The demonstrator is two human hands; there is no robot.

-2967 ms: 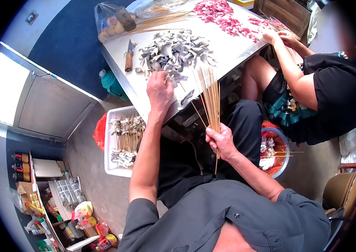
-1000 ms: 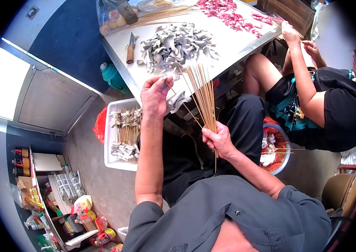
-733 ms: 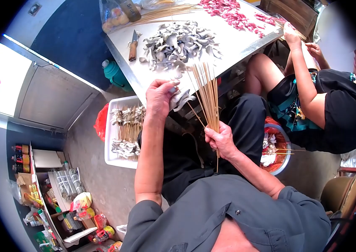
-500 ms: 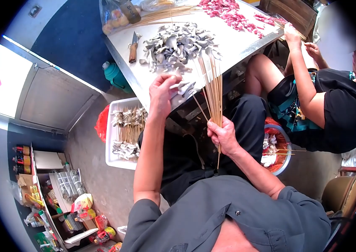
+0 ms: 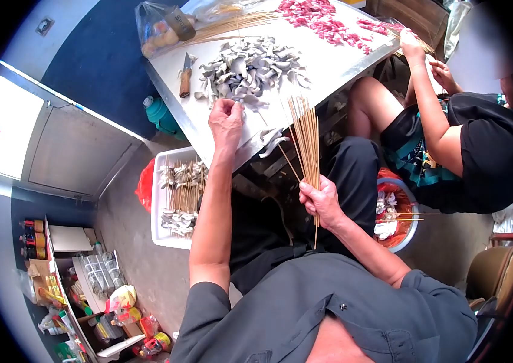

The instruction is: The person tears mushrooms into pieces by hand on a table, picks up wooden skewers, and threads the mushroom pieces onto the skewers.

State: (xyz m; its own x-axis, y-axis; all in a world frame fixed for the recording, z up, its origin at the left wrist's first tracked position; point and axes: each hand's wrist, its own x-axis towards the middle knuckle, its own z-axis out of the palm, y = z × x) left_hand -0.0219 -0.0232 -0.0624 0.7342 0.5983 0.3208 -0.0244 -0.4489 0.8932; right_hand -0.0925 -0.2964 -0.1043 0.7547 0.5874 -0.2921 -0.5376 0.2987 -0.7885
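My right hand (image 5: 323, 201) is wrapped round a bundle of thin wooden skewers (image 5: 308, 142) that fans upward. One skewer leans out to the left, with grey mushroom pieces (image 5: 272, 141) threaded near its upper end. My left hand (image 5: 226, 123) is at the near edge of the mushroom pile (image 5: 249, 68), its fingers bent and pressed together. What those fingers hold, if anything, is hidden. A knife (image 5: 185, 76) with a wooden handle lies on the white table (image 5: 170, 68), left of the pile.
A white tray (image 5: 157, 209) of filled mushroom skewers stands on the floor at the left. Pink meat pieces (image 5: 320, 23) lie at the table's far side. A person (image 5: 491, 145) sits at the right, hands at the table edge. A lined bucket (image 5: 414, 225) stands beside my leg.
My left hand has moved from the mushrooms on the leaning skewer up to the near edge of the pile. The right hand keeps its hold on the bundle.
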